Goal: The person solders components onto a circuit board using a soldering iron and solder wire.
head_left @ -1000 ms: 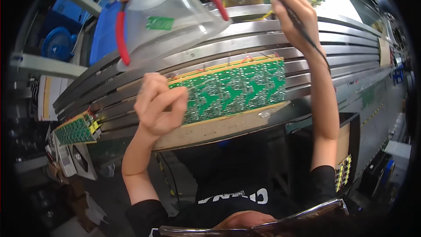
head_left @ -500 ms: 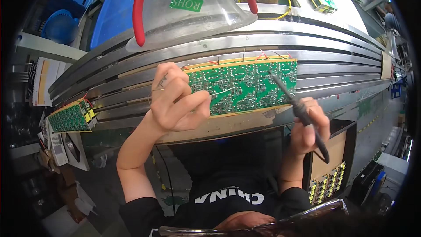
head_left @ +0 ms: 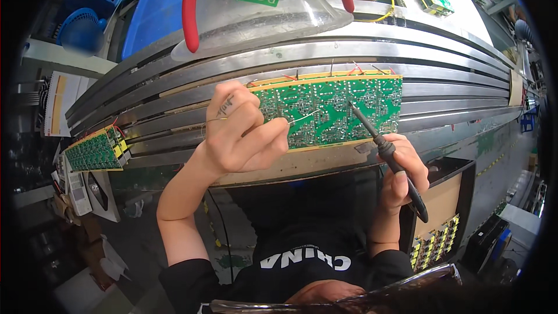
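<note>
STATUS: WORK IN PROGRESS

PCB lies solder side up on counter, directly in front of me. L hand: fingers pinch wire, free end over PCB ctr. R hand: fingers wrapped round iron, tip at PCB; contact unclear. Tip/wire apart, so approx. mid-step, I judge. Done vs. remaining: detail too small to tell.

The setting was an electronics workshop, as was evident from a soldering iron and circuit board, parallel metal rails, a second board at left and a blue tray beyond the rails.
</note>
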A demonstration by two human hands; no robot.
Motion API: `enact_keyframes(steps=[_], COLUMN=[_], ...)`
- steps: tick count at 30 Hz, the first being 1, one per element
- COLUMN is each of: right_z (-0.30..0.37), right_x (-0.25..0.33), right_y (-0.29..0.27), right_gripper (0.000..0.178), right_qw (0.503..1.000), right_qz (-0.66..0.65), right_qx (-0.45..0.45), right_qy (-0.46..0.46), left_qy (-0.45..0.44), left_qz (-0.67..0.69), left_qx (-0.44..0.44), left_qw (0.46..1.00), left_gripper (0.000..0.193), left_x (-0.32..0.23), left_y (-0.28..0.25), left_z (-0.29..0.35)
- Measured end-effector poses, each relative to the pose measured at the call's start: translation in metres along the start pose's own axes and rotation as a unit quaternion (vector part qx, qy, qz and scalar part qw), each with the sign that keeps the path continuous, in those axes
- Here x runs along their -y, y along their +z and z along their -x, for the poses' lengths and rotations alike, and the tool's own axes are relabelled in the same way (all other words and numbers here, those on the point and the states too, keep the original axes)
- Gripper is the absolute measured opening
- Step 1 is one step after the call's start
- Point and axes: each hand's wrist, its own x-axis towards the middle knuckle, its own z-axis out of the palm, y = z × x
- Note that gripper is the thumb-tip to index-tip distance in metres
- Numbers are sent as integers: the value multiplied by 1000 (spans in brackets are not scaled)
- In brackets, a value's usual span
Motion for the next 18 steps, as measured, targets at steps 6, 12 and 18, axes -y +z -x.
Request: enact_keyframes(steps=[6,12,18], right_z=[4,8,16], right_x=[11,16,21], right_y=[5,15,13], right_gripper=[24,25,25], right_qw=[1000,999,999], right_qz=[-26,-30,-37], right_qx=[11,27,29], right_qy=[4,13,20], left_qy=[-49,-67,-53], left_qz=[65,153,197], left_qx=[-25,1,58], left_qw=[996,986,977], left_gripper=[17,16,15], left_x=[1,6,3], left_y=[-9,-15,-14], left_z=[-5,-8,-8])
